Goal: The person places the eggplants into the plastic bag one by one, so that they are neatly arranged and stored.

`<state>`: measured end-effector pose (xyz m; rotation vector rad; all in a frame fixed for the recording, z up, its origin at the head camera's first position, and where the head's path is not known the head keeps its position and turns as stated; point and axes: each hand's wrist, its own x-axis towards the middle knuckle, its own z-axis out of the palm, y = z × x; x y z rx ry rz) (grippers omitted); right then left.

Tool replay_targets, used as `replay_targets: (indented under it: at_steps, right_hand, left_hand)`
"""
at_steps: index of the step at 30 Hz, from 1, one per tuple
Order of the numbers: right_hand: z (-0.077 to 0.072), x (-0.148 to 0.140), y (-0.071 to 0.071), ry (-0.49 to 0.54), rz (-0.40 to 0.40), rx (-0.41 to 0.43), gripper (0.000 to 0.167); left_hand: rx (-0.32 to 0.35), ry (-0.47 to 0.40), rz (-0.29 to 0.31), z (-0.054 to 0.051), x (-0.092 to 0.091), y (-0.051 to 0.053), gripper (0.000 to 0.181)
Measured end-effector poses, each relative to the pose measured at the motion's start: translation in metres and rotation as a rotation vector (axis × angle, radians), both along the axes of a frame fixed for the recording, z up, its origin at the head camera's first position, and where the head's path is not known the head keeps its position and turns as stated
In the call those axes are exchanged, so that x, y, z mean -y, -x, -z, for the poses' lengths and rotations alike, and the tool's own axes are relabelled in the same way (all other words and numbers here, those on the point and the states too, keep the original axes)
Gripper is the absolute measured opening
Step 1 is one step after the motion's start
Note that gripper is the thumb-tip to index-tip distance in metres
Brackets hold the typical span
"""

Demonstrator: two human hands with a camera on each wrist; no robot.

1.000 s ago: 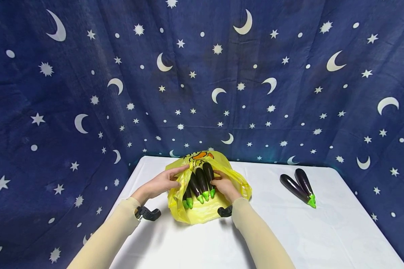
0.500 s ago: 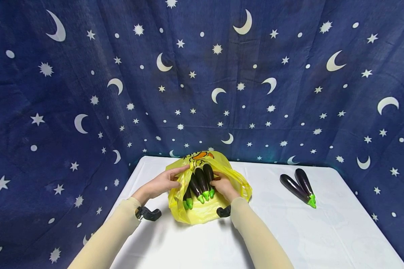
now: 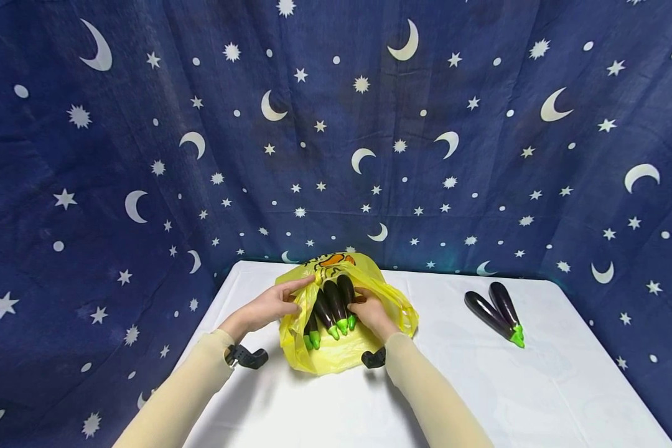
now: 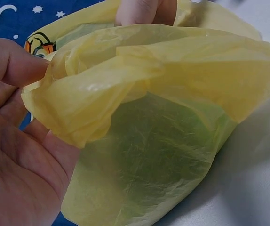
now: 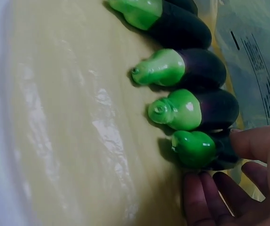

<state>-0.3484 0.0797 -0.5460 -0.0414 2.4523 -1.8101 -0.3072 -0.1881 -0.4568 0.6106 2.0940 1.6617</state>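
A yellow plastic bag (image 3: 336,361) lies on its side with its mouth toward me. Several dark purple eggplants with green stem ends sit side by side inside it. My left hand (image 3: 266,306) pinches the left edge of the mouth between thumb and fingers; the left wrist view shows the folded bag film (image 4: 139,70) there. Inside the bag, my right hand (image 3: 373,311) holds the rightmost eggplant (image 3: 345,289). In the right wrist view, thumb and fingers are on either side of that eggplant's body, near its green cap (image 5: 194,148).
Two more eggplants (image 3: 484,311) lie on the right part of the white table (image 3: 560,386), their green ends together. A dark blue cloth (image 3: 336,155) with moons and stars hangs behind and at both sides.
The right hand and the eggplant it holds have shifted very slightly down and left inside the bag. The left hand stays at the bag's edge.
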Motion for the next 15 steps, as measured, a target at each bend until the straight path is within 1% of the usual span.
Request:
replay_targets:
  at_steps: [5, 8, 15]
  right_hand:
    - [-0.001, -0.002, -0.005, -0.069, -0.033, -0.025, 0.061]
    - [-0.003, -0.003, -0.009, -0.125, -0.047, -0.064, 0.063]
    - [-0.01, -0.006, -0.02, -0.155, -0.076, -0.089, 0.065]
  left_hand:
    - [-0.003, 0.0, -0.003, 0.0, 0.001, -0.001, 0.08]
    - [-0.002, 0.003, -0.009, 0.0, 0.001, -0.001, 0.079]
    - [0.0, -0.007, -0.004, -0.001, 0.001, -0.002, 0.079]
